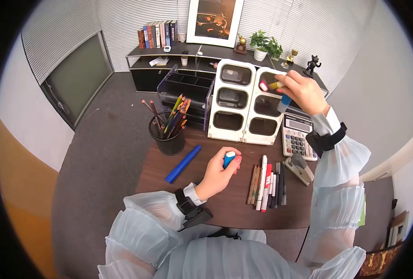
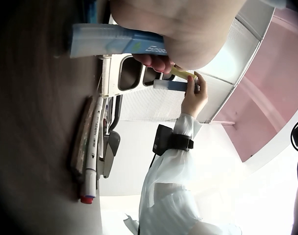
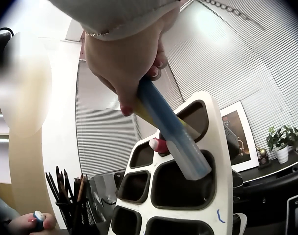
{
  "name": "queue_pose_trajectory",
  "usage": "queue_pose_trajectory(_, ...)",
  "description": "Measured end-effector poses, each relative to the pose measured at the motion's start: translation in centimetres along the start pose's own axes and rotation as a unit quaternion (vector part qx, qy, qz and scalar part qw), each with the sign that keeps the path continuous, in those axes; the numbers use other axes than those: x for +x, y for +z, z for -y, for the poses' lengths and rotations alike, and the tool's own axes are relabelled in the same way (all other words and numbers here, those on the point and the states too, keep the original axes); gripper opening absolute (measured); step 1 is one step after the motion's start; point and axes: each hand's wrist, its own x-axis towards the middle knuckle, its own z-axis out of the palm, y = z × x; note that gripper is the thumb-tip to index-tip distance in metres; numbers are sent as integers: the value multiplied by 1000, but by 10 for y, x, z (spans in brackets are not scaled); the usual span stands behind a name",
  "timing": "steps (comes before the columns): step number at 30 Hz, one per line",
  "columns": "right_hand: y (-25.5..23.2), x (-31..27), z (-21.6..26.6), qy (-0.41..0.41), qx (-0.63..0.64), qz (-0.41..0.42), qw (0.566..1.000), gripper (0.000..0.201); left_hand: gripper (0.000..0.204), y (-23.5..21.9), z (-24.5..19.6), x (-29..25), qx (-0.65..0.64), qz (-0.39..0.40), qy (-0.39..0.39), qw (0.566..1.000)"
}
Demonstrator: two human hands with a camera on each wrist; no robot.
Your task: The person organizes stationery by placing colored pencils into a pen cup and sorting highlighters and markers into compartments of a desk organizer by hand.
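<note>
My right hand (image 1: 304,93) is raised at the upper right of a white six-compartment organizer (image 1: 225,135). It holds a blue highlighter (image 3: 161,112) with a clear cap and a yellow highlighter (image 1: 275,85), which points at the top right compartment. A pink-and-white pen end (image 1: 263,87) shows at that compartment; its other end is hidden. Low over the table, my left hand (image 1: 216,174) grips another blue highlighter (image 2: 105,40), whose clear cap sticks out in the left wrist view.
Pencils fill a black mesh cup (image 1: 170,144) at left, near a blue stick-shaped case (image 1: 183,164). Several markers and pencils (image 1: 267,183) lie in a row at right. A stapler (image 1: 299,169) and a calculator (image 1: 299,137) border them. Behind the cup stands a dark desk rack (image 1: 188,93).
</note>
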Motion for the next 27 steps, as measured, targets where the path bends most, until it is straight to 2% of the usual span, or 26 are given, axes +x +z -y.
queue_pose_trajectory(4,-11,3,1,33,20,31,999,24,15,1,-1,0,-1,-1,1,1000)
queue_pose_trajectory(7,-17,5,-1,68,-41,-81,994,19,14,1,1,1,1,-6,13,1000)
queue_pose_trajectory(8,-14,6,-4,50,-69,-128,988,18,14,1,1,1,1,-4,13,1000)
queue_pose_trajectory(9,-11,8,-3,48,-70,-128,988,18,14,0,1,1,0,-2,12,1000)
queue_pose_trajectory(12,3,12,-1,-40,-125,-144,981,16,15,0,5,2,-7,2,17,1000)
queue_pose_trajectory(15,25,2,-1,-35,-139,-15,990,20,16,0,3,0,19,22,15,999)
queue_pose_trajectory(17,33,0,10,0,-127,-2,992,28,17,0,2,0,15,44,15,999)
queue_pose_trajectory(19,25,1,24,11,-113,-43,993,32,18,-1,1,-1,10,68,15,998)
queue_pose_trajectory(21,16,-4,53,34,-18,-35,999,37,23,-1,-2,-2,21,90,30,995)
queue_pose_trajectory(22,11,-6,75,17,42,-25,999,36,23,-1,-1,-2,20,90,31,995)
queue_pose_trajectory(23,6,-7,97,2,101,-14,995,36,28,0,-1,-2,66,57,73,994)
queue_pose_trajectory(24,5,-10,116,11,181,57,982,33,34,0,0,-2,114,23,114,987)
queue_pose_trajectory(25,4,-13,133,21,259,127,957,31,34,1,1,-3,113,24,112,987)
queue_pose_trajectory(27,-1,-22,158,69,271,164,946,25,47,1,4,-5,143,15,156,977)
